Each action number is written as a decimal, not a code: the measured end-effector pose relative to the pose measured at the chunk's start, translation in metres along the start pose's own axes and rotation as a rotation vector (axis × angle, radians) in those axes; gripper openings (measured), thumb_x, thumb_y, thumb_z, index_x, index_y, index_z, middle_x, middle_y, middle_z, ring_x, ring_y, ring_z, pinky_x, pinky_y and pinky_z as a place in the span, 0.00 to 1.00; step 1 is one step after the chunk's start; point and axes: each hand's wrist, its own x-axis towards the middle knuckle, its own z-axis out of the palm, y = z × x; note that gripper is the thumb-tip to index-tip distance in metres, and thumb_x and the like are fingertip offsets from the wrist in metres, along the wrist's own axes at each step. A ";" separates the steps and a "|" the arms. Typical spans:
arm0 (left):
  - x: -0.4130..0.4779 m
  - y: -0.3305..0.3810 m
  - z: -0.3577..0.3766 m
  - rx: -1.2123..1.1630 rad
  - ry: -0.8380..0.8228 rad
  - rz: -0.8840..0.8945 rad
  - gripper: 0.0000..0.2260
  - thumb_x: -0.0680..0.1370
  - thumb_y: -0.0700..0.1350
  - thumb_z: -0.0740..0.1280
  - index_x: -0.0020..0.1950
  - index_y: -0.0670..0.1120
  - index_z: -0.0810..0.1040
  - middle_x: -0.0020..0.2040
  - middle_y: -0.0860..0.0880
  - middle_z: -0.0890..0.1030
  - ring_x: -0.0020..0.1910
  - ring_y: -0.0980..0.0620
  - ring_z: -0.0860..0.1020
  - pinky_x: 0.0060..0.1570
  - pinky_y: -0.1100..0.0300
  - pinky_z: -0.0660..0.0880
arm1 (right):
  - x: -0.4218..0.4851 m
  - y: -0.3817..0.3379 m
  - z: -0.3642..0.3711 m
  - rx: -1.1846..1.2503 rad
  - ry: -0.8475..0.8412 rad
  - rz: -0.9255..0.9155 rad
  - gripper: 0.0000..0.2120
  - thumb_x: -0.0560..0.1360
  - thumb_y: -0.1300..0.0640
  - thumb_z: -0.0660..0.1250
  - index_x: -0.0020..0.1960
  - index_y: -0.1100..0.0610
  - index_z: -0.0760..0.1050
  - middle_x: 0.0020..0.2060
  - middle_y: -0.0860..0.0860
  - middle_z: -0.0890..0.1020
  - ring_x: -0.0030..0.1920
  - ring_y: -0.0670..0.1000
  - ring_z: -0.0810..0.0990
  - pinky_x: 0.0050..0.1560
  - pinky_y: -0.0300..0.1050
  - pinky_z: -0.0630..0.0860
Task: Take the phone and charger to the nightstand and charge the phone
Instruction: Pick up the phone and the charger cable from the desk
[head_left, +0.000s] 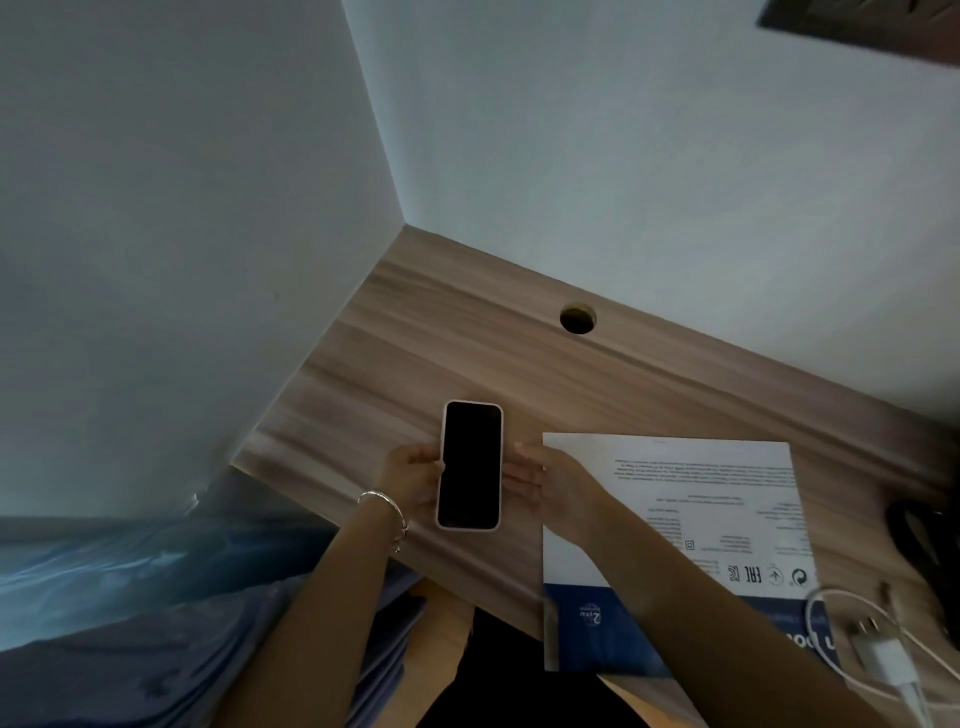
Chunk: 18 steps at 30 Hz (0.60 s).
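A phone with a dark screen and a pale case is above the wooden desk, screen up. My left hand grips its left edge, a silver bracelet on the wrist. My right hand has its fingers against the phone's right edge. Whether the phone rests on the desk or is lifted I cannot tell. A white charger with its plug and coiled white cable lies at the desk's lower right, apart from both hands.
A white and blue box with printed text lies right of the phone, under my right forearm. A round cable hole is near the wall. A dark object sits at the right edge. Blue bedding lies left of the desk.
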 end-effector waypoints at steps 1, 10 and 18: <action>-0.004 0.001 0.002 -0.004 -0.002 0.007 0.11 0.76 0.27 0.57 0.51 0.39 0.74 0.29 0.49 0.76 0.18 0.61 0.72 0.18 0.69 0.69 | -0.002 0.000 -0.002 0.005 0.010 -0.008 0.06 0.76 0.62 0.62 0.48 0.62 0.77 0.44 0.57 0.81 0.43 0.54 0.80 0.44 0.43 0.77; -0.019 0.022 0.016 0.038 -0.149 0.045 0.10 0.76 0.29 0.59 0.52 0.41 0.72 0.41 0.44 0.76 0.37 0.47 0.76 0.37 0.55 0.75 | -0.026 -0.004 -0.027 0.036 0.089 -0.101 0.05 0.76 0.60 0.63 0.47 0.60 0.77 0.48 0.57 0.80 0.45 0.53 0.78 0.60 0.51 0.73; -0.029 0.029 0.068 0.104 -0.366 0.111 0.09 0.77 0.31 0.60 0.45 0.44 0.74 0.41 0.44 0.79 0.37 0.47 0.78 0.31 0.57 0.78 | -0.067 0.010 -0.079 0.186 0.190 -0.297 0.10 0.77 0.59 0.63 0.56 0.60 0.76 0.55 0.57 0.80 0.55 0.54 0.79 0.49 0.45 0.78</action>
